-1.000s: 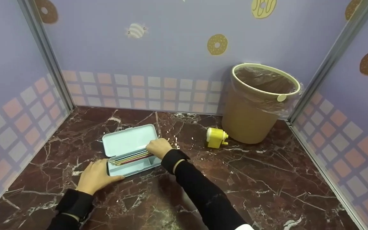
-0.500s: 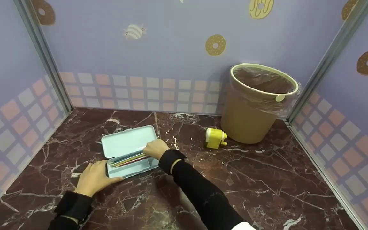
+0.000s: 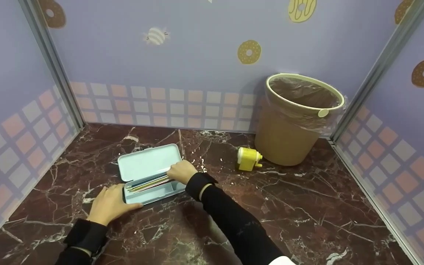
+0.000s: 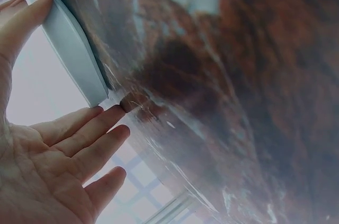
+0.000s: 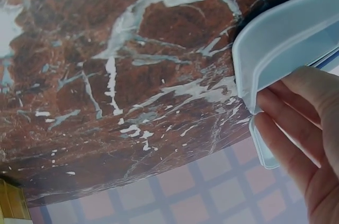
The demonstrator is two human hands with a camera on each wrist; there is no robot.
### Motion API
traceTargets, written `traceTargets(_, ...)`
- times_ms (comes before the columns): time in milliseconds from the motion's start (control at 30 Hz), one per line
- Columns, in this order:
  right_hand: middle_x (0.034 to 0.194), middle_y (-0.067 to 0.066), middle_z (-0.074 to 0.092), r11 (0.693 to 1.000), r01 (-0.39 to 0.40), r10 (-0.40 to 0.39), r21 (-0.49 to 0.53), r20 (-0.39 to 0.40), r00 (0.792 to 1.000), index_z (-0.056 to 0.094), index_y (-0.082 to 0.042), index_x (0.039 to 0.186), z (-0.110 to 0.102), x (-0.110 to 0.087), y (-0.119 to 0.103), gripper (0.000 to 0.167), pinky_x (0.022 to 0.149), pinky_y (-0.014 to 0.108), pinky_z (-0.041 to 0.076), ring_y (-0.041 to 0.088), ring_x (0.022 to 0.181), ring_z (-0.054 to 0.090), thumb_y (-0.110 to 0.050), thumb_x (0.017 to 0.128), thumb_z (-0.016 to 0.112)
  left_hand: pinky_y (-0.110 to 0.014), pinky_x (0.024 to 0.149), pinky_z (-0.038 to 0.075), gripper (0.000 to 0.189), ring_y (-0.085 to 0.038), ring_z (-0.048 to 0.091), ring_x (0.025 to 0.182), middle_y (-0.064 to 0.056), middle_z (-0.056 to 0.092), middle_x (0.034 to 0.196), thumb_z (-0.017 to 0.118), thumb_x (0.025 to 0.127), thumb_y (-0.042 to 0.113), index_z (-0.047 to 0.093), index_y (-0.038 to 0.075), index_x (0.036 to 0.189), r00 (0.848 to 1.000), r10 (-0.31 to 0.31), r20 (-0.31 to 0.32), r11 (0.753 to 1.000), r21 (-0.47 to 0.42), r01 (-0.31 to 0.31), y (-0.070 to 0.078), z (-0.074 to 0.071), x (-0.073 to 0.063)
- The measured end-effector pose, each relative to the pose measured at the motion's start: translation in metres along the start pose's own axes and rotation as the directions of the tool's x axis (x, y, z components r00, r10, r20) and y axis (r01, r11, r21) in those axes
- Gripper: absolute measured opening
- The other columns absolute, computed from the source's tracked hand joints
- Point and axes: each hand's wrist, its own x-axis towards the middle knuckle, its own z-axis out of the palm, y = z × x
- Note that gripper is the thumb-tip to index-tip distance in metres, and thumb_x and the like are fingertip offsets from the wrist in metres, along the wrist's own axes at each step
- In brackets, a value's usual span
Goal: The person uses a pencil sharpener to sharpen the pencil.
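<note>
A pale blue pencil case (image 3: 149, 199) lies with its lid (image 3: 148, 162) swung back on the dark marble table. Several coloured pencils (image 3: 146, 184), blue, yellow and reddish, lie lengthwise in its long compartment. My left hand (image 3: 109, 204) rests at the case's left end, thumb along the near wall; in the left wrist view its fingers are straight against the corner. My right hand (image 3: 182, 172) reaches over the right end, fingers curled down onto the pencils' right ends. In the right wrist view its fingertips dip inside the rim, with a blue pencil edge beside them; most of the grip is hidden.
A yellow pencil sharpener with a crank (image 3: 248, 159) stands right of the case. Behind it is a tan waste bin (image 3: 289, 136) lined with a clear bag. White shavings (image 3: 199, 162) are scattered behind the right hand. Patterned walls (image 3: 197, 66) enclose the table.
The pencils have shifted slightly in the case under my right hand, with blue and yellow ones showing more and the red less. My left hand and the case stay in place.
</note>
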Motion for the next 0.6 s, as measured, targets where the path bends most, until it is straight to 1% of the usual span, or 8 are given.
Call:
traceTargets(100,0.087,-0.008,0.08,1.0,-0.003,0.003,-0.001,-0.003,1.0,0.077,-0.023,0.082,0.001,-0.001,0.0,0.018,0.065,0.028,0.062,0.009,0.072,0.073,-0.02,0.093,0.062,-0.066,0.112,0.039,0.087,-0.053,0.061,0.116,-0.035,0.067,0.121,0.088,0.072,0.05,0.059,-0.012,0.126,1.0,-0.005,0.003,1.0,-0.008,0.005,0.0,0.0,0.0)
traceTargets(233,0.087,-0.009,0.079,1.0,-0.011,0.011,-0.011,0.0,1.0,0.077,-0.024,0.082,0.0,-0.003,0.001,0.019,0.065,0.028,0.061,0.008,0.072,0.073,-0.02,0.094,0.062,-0.062,0.1,0.048,0.086,-0.051,0.063,0.108,-0.033,0.068,0.119,0.088,0.071,0.051,0.061,-0.009,0.125,1.0,-0.013,-0.002,1.0,-0.02,0.013,0.0,-0.001,0.0)
traceTargets(333,0.087,-0.009,0.079,1.0,-0.011,0.011,-0.017,-0.01,1.0,0.076,-0.024,0.082,0.0,-0.004,0.001,0.02,0.065,0.027,0.061,0.008,0.072,0.073,-0.019,0.094,0.062,-0.062,0.095,0.05,0.084,-0.05,0.064,0.104,-0.032,0.069,0.117,0.089,0.07,0.051,0.062,-0.008,0.124,1.0,-0.017,-0.009,0.999,-0.027,0.017,0.0,-0.001,-0.001)
traceTargets(467,0.086,-0.009,0.079,1.0,-0.005,0.005,-0.01,-0.048,0.999,0.076,-0.023,0.08,-0.001,-0.008,0.004,0.019,0.063,0.027,0.061,0.008,0.071,0.072,-0.017,0.093,0.063,-0.062,0.094,0.051,0.083,-0.05,0.065,0.103,-0.032,0.07,0.116,0.089,0.071,0.049,0.063,-0.009,0.123,1.0,-0.013,-0.014,1.0,-0.026,0.012,0.001,0.0,-0.001)
traceTargets(600,0.086,-0.008,0.078,1.0,-0.003,0.004,0.012,-0.083,0.997,0.076,-0.022,0.079,-0.001,-0.011,0.008,0.018,0.063,0.028,0.061,0.009,0.071,0.073,-0.016,0.092,0.064,-0.063,0.095,0.051,0.085,-0.052,0.064,0.105,-0.033,0.068,0.118,0.088,0.072,0.049,0.061,-0.01,0.126,1.0,-0.012,-0.007,1.0,-0.021,0.012,0.001,0.0,-0.002)
